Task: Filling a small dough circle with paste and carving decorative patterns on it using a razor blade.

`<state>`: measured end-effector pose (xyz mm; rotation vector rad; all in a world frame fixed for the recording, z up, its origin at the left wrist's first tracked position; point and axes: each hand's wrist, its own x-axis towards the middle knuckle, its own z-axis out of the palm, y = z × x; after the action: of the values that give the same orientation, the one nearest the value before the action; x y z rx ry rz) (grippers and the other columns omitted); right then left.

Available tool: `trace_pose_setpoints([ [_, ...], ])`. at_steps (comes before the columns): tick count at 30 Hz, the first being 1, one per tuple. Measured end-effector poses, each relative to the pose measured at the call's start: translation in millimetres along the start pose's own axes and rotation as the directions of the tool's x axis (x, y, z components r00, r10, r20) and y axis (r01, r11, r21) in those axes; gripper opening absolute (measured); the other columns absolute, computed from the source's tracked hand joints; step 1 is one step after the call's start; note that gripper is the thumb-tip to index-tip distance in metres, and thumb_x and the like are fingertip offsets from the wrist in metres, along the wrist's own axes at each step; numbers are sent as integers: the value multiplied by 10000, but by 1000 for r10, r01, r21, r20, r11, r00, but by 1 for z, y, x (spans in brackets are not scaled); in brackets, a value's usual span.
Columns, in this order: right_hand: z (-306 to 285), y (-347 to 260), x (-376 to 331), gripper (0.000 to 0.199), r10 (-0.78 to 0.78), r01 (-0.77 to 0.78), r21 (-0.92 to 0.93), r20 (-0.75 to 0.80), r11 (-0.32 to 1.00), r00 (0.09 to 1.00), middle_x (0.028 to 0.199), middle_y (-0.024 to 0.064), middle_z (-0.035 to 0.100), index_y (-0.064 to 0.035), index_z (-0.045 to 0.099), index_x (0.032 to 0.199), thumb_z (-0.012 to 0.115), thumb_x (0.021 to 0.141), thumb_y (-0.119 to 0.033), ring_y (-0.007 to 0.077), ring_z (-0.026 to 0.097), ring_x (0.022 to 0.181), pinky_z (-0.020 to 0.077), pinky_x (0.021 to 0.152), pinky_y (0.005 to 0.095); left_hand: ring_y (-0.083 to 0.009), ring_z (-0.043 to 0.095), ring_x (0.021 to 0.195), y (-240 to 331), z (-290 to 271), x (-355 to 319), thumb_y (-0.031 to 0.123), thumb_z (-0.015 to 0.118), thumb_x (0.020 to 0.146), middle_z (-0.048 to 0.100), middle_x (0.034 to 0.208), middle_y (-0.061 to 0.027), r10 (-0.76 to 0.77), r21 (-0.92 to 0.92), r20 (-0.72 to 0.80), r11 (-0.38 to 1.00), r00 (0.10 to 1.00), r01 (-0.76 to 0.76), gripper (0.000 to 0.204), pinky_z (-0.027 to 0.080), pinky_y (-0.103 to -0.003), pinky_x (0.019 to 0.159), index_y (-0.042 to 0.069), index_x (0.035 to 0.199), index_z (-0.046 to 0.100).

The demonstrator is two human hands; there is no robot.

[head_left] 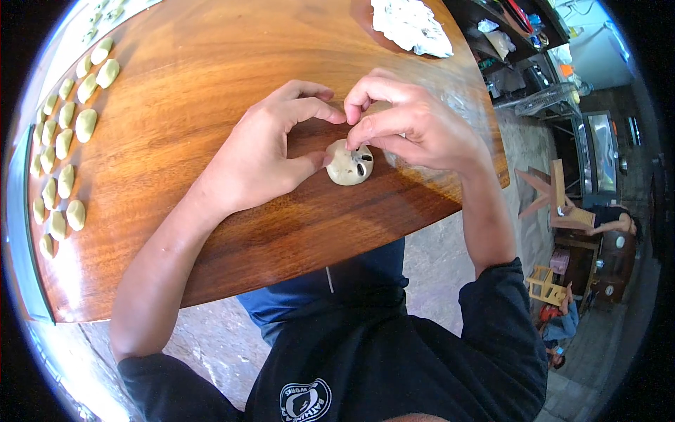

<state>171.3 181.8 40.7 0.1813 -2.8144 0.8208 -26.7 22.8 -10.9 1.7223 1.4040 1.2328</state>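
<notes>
A small round disc of pale dough (340, 171) lies on the wooden table between my hands, with dark oval spots on its right half. My left hand (271, 144) curves around its left side, fingers apart, with the thumb tip at the dough's left edge. From the right, my right hand (408, 123) reaches over the upper edge of the disc. Its thumb and fingertips come together there in a pinch, and whatever they may hold is too small or hidden to name.
Several oval dough pieces (86, 125) lie in rows along the table's left side. Crumpled white material (411, 27) sits at the far right. Beyond the wooden table (232, 42) on the right are shelves (506, 49), a wooden chair (555, 193) and people in the background.
</notes>
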Motion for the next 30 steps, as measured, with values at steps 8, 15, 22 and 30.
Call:
trace_pose_setpoints([
  [8,3,5,5,129,-69,69,-113,-2,991,998,1007,39,620,-116,775,929,750,805,-88,283,611,1007,504,902,415,-298,590,1346,-3,0,0,-41,841,741,623,1394,-152,15,109,-41,994,999,-10,609,455,-387,1166,18,1311,634],
  [15,3,3,9,132,-128,126,-213,3,969,992,1031,29,623,-129,772,908,760,778,-109,273,618,1041,503,928,426,-266,595,1339,1,0,0,-37,842,747,636,1380,-148,-62,96,-49,993,997,66,659,447,-370,1172,9,1354,590],
  [22,-1,17,0,132,-99,97,-27,-115,995,988,1076,54,662,-98,767,905,749,801,-19,276,657,1030,530,897,396,-239,601,1303,-7,3,0,-32,809,832,622,1344,-143,21,-66,-85,997,996,-27,535,451,-362,1156,15,1322,599],
  [30,15,18,1,128,25,9,205,-164,979,986,975,113,673,-49,749,948,707,851,23,303,686,870,541,765,369,-216,619,1254,8,4,4,0,790,908,647,1308,-124,156,136,-100,981,983,-142,470,497,-376,1102,-2,1339,602],
])
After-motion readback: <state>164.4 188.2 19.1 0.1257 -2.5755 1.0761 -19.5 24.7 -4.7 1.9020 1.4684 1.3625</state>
